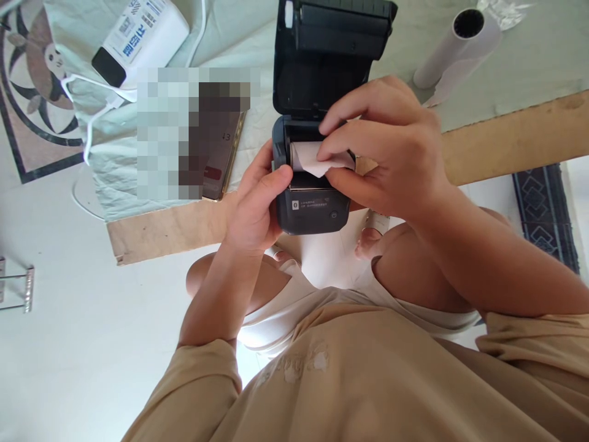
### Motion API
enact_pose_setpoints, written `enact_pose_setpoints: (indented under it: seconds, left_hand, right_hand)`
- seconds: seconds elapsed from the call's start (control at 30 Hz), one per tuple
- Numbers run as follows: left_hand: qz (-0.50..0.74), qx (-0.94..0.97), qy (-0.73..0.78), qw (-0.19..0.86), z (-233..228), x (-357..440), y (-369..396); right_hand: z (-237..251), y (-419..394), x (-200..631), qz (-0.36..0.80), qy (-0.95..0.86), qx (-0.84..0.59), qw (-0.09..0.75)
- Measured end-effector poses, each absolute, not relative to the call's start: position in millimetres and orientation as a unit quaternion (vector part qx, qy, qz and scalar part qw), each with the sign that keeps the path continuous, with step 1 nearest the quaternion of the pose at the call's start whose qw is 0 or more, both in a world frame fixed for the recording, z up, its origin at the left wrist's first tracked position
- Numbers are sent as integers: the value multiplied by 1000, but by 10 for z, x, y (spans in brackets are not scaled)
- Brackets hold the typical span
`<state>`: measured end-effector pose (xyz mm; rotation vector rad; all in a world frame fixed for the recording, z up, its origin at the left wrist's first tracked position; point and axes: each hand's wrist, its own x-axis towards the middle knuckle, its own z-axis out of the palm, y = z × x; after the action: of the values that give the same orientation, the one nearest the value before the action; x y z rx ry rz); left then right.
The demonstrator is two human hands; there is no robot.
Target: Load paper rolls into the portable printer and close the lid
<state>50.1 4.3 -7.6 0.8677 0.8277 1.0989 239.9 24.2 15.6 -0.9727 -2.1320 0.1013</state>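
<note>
Beige shirt cloth fills the near edge. From it, the right hand reaches in, thumb and fingers pinching the loose end of a white paper roll. That roll lies crosswise in the open bay of a small black thermal printer, directly under the right fingertips. The left hand wraps the printer's left side, thumb pressed on its rim. Beyond stand the raised lid, a spare roll and a white power bank.

The left hand grips a dark grey plastic label printer, lid open toward 12 o'clock, while the right hand pinches its white paper roll.
</note>
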Motion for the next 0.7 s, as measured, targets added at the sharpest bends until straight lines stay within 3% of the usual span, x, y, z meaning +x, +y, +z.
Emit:
enact_pose_setpoints:
  seconds: [0.3,0.4,0.5,0.6,0.7]
  left_hand:
    - [499,406,378,666,-141,474,34]
    - [488,437,392,645,-178,457,36]
    - [483,470,388,628,-217,432,51]
    - [468,513,375,614,-264,407,73]
    - [457,557,355,596,-368,386,111]
  right_hand:
    - [165,113,2357,65,-885,-312,339]
    - [180,130,2401,109,-866,-282,399]
    - [226,170,2469,121,-787,-385,466]
    - [271,206,2495,198,-705,-482,482]
    - [299,217,2470,268,-671,-472,506]
